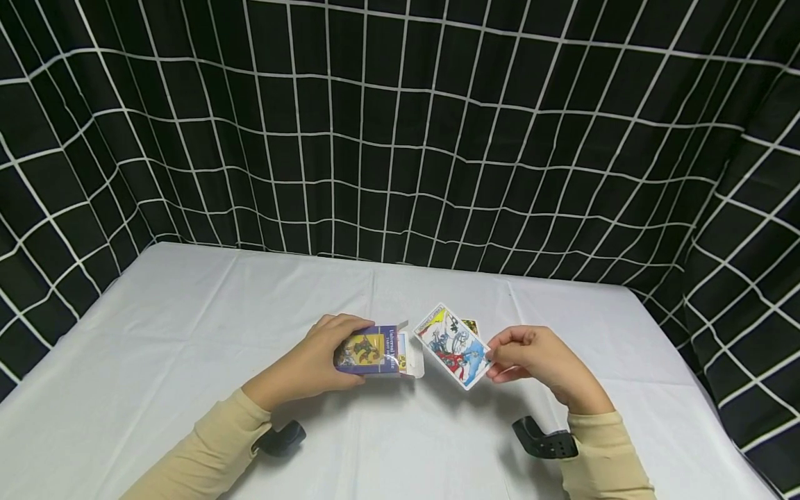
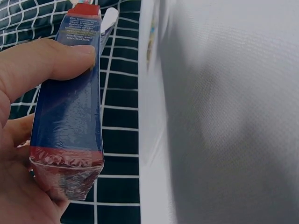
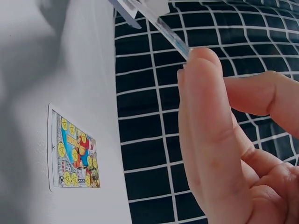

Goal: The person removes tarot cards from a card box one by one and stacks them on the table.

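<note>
My left hand (image 1: 321, 357) grips a purple-blue tarot card box (image 1: 380, 354) above the table, thumb along one narrow side. Its open end points right, with a white flap (image 1: 415, 362) folded out and the edge of a card showing inside. With thumb and fingers, my right hand (image 1: 534, 357) pinches one tarot card (image 1: 451, 347) at its lower right corner. That card is tilted, picture side up, just right of the box opening. Another tarot card (image 3: 74, 156), with yellow discs on it, lies face up on the table, partly hidden behind the held card in the head view.
A white cloth covers the table (image 1: 187, 333). Black curtains (image 1: 400, 139) with a white grid stand along its back and sides. Black wrist mounts (image 1: 545, 439) jut inward from both sleeves.
</note>
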Demonstrator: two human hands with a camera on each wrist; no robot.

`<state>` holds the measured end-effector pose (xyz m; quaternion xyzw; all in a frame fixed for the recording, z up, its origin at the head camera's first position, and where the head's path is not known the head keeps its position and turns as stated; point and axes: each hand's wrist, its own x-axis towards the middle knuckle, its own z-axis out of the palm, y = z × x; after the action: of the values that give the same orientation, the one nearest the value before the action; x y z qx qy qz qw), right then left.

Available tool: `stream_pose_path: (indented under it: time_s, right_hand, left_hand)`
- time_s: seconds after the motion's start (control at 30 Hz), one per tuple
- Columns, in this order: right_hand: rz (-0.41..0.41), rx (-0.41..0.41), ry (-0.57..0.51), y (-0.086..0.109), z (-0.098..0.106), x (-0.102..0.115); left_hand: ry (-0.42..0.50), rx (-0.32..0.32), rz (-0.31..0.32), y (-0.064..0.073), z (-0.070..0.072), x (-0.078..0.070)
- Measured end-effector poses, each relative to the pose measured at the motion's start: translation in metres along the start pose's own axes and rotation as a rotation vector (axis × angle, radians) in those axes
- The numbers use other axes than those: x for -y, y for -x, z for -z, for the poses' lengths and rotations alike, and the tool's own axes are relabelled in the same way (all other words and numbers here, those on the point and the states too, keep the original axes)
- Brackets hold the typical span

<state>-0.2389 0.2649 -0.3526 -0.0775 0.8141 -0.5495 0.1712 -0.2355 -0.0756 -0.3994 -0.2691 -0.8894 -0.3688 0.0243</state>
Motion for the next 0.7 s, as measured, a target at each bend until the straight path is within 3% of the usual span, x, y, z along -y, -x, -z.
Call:
stream_pose_path:
  time_s: [0.3, 0.7]
  right_hand:
    - [-0.042, -0.033, -0.066, -0.0011, 0.0028, -0.0030]
    - [-0.057, -0.095, -0.051, -0.0048, 0.0050, -0.0072]
  left_hand:
    - [0.002, 0.004, 0.008, 0.0006, 0.0004, -0.0007]
    - [-0.004, 0.003, 0.007, 0.0001, 0.0012, -0.0012]
